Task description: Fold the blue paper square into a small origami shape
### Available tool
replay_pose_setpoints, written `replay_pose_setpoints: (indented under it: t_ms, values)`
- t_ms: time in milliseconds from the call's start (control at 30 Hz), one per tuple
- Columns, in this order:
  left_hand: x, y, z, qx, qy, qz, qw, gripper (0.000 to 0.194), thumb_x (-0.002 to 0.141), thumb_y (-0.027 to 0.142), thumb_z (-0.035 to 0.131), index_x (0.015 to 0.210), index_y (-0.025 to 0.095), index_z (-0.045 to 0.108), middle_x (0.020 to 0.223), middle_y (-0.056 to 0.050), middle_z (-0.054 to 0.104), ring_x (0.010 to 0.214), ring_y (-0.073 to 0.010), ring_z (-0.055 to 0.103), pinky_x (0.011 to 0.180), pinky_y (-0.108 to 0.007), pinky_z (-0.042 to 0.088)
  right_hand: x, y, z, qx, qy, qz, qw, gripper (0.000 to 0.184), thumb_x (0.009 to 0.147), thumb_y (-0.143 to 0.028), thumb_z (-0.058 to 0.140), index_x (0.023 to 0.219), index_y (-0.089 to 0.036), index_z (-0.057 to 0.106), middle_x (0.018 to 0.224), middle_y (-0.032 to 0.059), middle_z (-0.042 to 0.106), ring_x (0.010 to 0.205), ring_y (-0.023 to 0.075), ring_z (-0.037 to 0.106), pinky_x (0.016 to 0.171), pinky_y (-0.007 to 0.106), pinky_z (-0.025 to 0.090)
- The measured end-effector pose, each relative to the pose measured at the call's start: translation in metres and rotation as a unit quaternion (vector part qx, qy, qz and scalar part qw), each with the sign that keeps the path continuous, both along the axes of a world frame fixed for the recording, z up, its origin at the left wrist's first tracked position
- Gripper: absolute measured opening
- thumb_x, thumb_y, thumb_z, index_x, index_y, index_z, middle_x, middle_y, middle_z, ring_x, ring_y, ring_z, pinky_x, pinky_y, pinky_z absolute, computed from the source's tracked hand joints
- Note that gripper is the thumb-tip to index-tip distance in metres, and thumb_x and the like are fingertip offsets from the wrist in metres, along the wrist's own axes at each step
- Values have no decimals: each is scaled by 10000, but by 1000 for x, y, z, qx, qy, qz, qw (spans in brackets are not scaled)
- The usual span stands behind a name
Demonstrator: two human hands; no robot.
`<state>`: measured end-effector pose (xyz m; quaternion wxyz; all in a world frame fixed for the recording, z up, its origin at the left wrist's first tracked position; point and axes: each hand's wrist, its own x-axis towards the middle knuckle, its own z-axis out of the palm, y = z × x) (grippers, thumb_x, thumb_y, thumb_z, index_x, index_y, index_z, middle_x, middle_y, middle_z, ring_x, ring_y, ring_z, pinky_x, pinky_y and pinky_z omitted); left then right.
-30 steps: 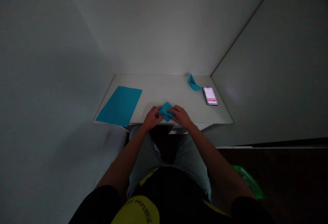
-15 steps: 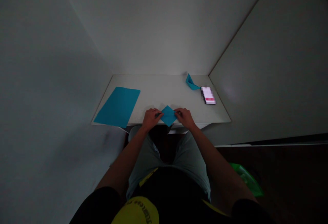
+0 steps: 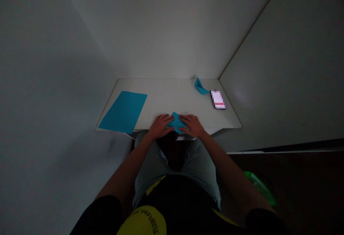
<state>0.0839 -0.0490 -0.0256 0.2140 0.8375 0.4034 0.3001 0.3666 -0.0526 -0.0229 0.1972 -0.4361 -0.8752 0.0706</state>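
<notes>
Right, from the head view: both hands are down flat at the near edge of the white table [image 3: 172, 95], pressing on a small folded piece of blue paper [image 3: 176, 121]. The left hand [image 3: 160, 125] lies palm down, fingers spread and stretched out, its fingertips resting on the paper's left side. The right hand [image 3: 194, 125] mirrors it, also open and flat, fingertips on the paper's right side. So the folded paper sits pinned between and under the two sets of fingers, its upper point poking out just beyond them.

Off past the left hand, well apart from it, a flat blue sheet [image 3: 123, 111] lies on the table, one corner reaching over the table's near edge. Beyond the right hand, toward the far corner, a small folded blue paper shape [image 3: 200, 86] stands up, and just beside it lies a phone [image 3: 218, 99] with a lit screen. Below the right forearm, down near the floor, something green [image 3: 262, 188] shows in the dark; what it is I cannot tell.
</notes>
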Motion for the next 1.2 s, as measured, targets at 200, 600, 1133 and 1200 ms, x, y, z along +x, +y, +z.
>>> replay_pose_setpoints:
  t_ms: [200, 600, 1133, 1200]
  values:
    - [-10, -15, -5, 31, 60, -46, 997, 558, 937, 321, 753, 1487, 321, 659, 1566, -66, 632, 1474, -306, 525, 1288, -552, 316, 12, -16, 4, -49, -50, 34, 997, 833, 880, -543, 822, 1618, -277, 541, 1610, 133, 576, 1360, 386, 532, 1115, 537, 385]
    - [18, 19, 19, -179, -280, 63, 941, 347, 972, 434, 631, 1189, 195, 758, 1031, -65, 802, 848, -188, 730, 810, -310, 583, -3, 25, 13, -169, 407, -61, 896, 319, 950, -517, 687, 1089, -234, 740, 976, 41, 756, 789, 190, 678, 769, 347, 558]
    - [41, 17, 0, -167, -125, 89, 974, 290, 902, 363, 733, 1170, 253, 725, 943, -3, 742, 811, -178, 669, 767, -308, 501, -13, 25, -2, -145, 426, -147, 881, 397, 839, -531, 782, 1081, -250, 641, 968, 21, 673, 726, 169, 613, 652, 314, 516]
    - [47, 16, -1, -157, -147, 141, 966, 190, 939, 351, 692, 1094, 242, 692, 970, -11, 745, 834, -180, 677, 788, -311, 508, -18, 22, -1, -111, 428, -153, 884, 421, 815, -537, 816, 1040, -248, 608, 1098, 47, 658, 731, 153, 612, 646, 311, 521]
